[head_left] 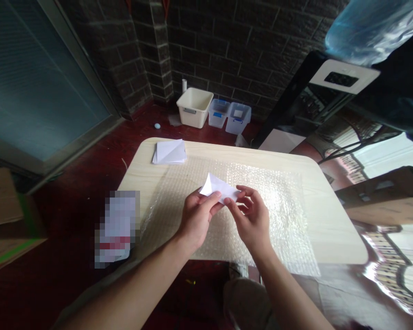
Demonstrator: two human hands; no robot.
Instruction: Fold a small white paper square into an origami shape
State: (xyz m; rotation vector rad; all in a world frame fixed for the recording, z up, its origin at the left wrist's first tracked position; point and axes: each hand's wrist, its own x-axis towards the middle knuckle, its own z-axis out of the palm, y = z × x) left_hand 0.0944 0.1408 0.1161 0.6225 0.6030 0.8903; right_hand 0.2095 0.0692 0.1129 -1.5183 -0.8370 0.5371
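Note:
Both my hands hold a small folded piece of white paper [217, 187] above a sheet of bubble wrap [278, 215] on a light wooden table [333, 229]. My left hand [197, 216] pinches the paper's left part, thumb on top. My right hand [250, 215] pinches its right edge with the fingertips. The paper is folded into a pointed shape, its tip facing up and away.
A stack of white paper sheets [170, 152] lies at the table's far left corner. On the red floor beyond stand a cream bin [194, 107] and two clear plastic boxes [230, 116]. A cardboard box [7, 215] is at the left. A blurred-out item [116, 229] sits at the table's left edge.

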